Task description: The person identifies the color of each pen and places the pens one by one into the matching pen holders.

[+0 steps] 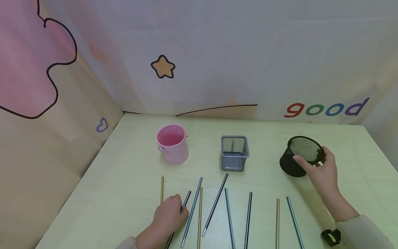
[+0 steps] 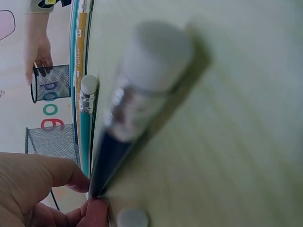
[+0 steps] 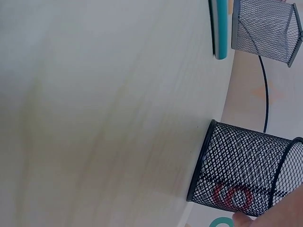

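Note:
My left hand (image 1: 169, 214) pinches a dark blue pencil (image 1: 187, 200) between thumb and fingers, low over the table. In the left wrist view the pencil's white eraser (image 2: 158, 56) and metal band point toward the camera. At the right, my right hand (image 1: 324, 176) grips the rim of a black mesh pencil cup (image 1: 293, 166), thumb at the near side and fingers at the far side. The cup's mesh wall also shows in the right wrist view. Beside the left hand lie a teal pencil (image 1: 192, 211) and a yellow pencil (image 1: 162, 189), the latter partly hidden by the hand.
A pink bucket (image 1: 178, 150) stands at the back left, and a square grey mesh holder (image 1: 234, 162) at the back middle. Several more pencils lie across the front, including a dark blue one (image 1: 215, 204) and a yellow one (image 1: 277, 221). A printed cloth (image 1: 211, 69) hangs behind the table.

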`<state>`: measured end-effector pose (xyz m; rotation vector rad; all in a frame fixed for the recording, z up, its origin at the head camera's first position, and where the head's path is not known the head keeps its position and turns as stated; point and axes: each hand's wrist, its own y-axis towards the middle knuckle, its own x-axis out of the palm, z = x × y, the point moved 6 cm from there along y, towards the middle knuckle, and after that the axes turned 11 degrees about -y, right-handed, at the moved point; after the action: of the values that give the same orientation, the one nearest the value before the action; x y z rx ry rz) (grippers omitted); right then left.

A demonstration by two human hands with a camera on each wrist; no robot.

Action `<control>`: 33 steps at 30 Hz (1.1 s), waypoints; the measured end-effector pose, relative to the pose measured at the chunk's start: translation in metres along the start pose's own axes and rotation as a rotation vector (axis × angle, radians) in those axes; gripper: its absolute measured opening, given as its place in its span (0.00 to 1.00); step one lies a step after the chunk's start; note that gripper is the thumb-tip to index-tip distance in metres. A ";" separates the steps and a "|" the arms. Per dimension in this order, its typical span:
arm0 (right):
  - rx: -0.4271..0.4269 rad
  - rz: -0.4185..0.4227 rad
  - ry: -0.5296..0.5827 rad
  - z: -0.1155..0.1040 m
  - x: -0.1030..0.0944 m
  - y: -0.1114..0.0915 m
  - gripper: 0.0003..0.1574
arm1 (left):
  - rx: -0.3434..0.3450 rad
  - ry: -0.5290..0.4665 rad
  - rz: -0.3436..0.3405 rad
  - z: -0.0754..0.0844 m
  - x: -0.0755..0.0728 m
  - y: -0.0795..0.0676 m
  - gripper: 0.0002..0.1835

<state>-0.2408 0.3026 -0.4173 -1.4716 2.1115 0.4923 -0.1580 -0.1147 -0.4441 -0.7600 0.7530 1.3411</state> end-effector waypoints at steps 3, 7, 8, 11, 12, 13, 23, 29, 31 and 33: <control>0.001 -0.002 0.004 0.000 0.001 0.001 0.59 | -0.021 -0.008 -0.006 -0.001 0.000 0.000 0.10; 0.002 0.000 0.011 0.001 0.002 0.001 0.59 | -0.034 -0.001 0.003 -0.002 0.000 -0.001 0.10; 0.002 -0.001 0.009 0.001 0.003 0.001 0.59 | -0.037 -0.001 0.003 -0.002 0.000 0.000 0.10; -0.005 -0.003 0.012 0.002 0.003 0.001 0.59 | -0.038 -0.003 0.004 -0.003 0.001 0.000 0.09; -0.006 -0.005 0.014 0.002 0.003 0.001 0.59 | -0.036 -0.004 0.004 -0.003 0.001 0.000 0.09; -0.007 -0.006 0.013 0.003 0.003 0.002 0.59 | -0.034 -0.004 0.003 -0.003 0.001 0.000 0.09; -0.006 -0.014 0.007 0.004 0.004 0.001 0.59 | -0.001 -0.026 0.011 -0.004 -0.001 0.001 0.10; -0.015 -0.020 0.002 0.002 0.003 0.000 0.60 | 0.044 -0.057 0.044 -0.004 -0.003 -0.001 0.11; -0.018 -0.020 0.000 0.002 0.003 0.000 0.59 | 0.065 -0.075 0.046 -0.004 -0.003 -0.002 0.11; -0.020 -0.022 0.004 0.002 0.003 0.000 0.59 | 0.084 -0.097 0.047 -0.004 -0.004 -0.002 0.11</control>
<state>-0.2417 0.3013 -0.4204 -1.5064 2.0970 0.5041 -0.1562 -0.1202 -0.4434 -0.6098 0.7491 1.3705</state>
